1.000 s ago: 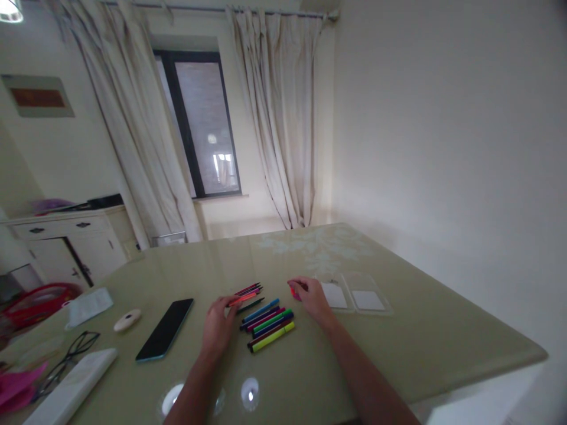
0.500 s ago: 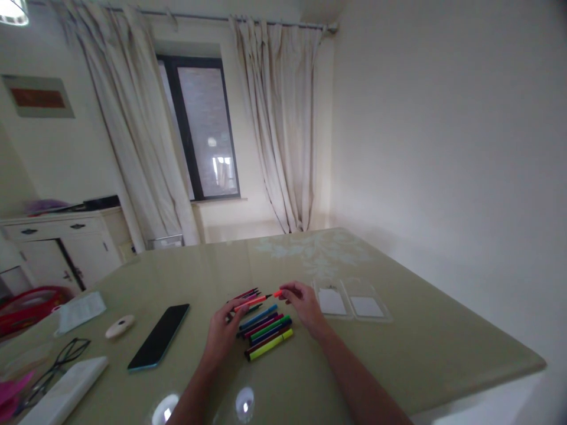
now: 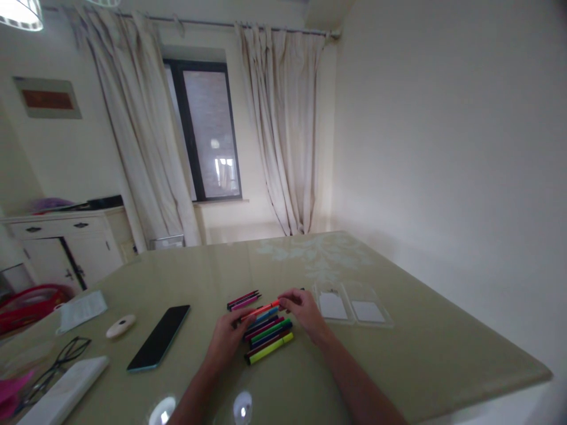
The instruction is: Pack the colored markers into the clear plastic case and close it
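Observation:
An orange felt-tip marker is held level between both hands, just above the table. My left hand is closed round the barrel end. My right hand pinches the orange cap at the other end, and cap and barrel meet. Below the hands several markers lie side by side, among them a yellow-green marker nearest me and a green marker. Beyond my left hand lie a few thin pink and dark pens. Part of the row is hidden by my fingers.
Right of my hands lies an opened clear plastic case with white inserts. On the left are a black phone, a round pale object, glasses, a white slab and a face mask. A wall borders the table's right side.
The cap and the orange marker, apart before with the dark tip bare, have come together and the tip is covered. My hands have drawn closer to each other.

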### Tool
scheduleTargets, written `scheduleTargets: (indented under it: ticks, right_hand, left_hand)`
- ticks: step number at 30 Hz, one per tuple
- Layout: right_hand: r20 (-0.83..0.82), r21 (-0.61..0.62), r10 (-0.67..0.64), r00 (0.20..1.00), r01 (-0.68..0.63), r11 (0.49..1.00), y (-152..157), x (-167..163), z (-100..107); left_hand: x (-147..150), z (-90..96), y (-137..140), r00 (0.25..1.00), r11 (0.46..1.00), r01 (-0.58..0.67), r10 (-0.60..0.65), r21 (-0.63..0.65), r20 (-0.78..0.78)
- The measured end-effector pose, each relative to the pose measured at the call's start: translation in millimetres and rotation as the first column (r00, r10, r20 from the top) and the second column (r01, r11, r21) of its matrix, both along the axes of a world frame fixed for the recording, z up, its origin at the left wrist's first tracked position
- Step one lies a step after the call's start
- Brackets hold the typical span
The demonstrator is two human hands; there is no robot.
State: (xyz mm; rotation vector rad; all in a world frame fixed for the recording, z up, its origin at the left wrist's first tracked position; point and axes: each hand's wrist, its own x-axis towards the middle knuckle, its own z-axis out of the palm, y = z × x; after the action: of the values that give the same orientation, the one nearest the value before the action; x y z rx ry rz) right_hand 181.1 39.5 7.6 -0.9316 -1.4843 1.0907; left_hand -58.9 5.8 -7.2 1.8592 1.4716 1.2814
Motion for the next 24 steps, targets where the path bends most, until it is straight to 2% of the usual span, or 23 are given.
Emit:
scheduleTargets:
  ticks: [6,12,16,19,21,23,24]
  right_hand:
    - [-0.059,-0.078,0.039,0.998,-0.043,0.996,-1,1,0]
    - [-0.081,-0.108,0.049,0.995,-0.058,0.993,0,1,-4]
    - [-0.044,-0.121,0.057,0.997,-0.061,0.991,3,-3,-10]
    - [0.013,-0.063,0.063,0.998,-0.062,0.996,6,-3,-10]
    - [0.001,-0.008,-0.011,1.0,0.011,1.0,8,2,-8]
    - [0.005,0.047,-0.182,0.983,0.181,0.982,11,11,-6]
    - [0.047,0.085,-0.287,0.957,0.282,0.955,12,17,-6]
  left_hand:
    - [-1,-0.1,-2,0.993,0.995,0.1,-0.099,-0.024,0.06]
    - [4,4.9,-7,0.985,0.99,0.133,-0.126,-0.055,0.116]
    - [2,-0.1,-3,0.99,0.99,0.133,-0.131,-0.04,0.047]
    - [-2,-4.1,1,0.997,0.998,0.066,-0.065,0.019,-0.049]
    - [-5,-5.0,2,0.991,0.996,0.034,-0.023,0.082,-0.129]
    - [-9,-5.2,3,0.974,0.993,0.045,-0.019,0.108,-0.225]
    - [-11,-5.5,3,0.962,0.993,0.061,-0.031,0.101,-0.273]
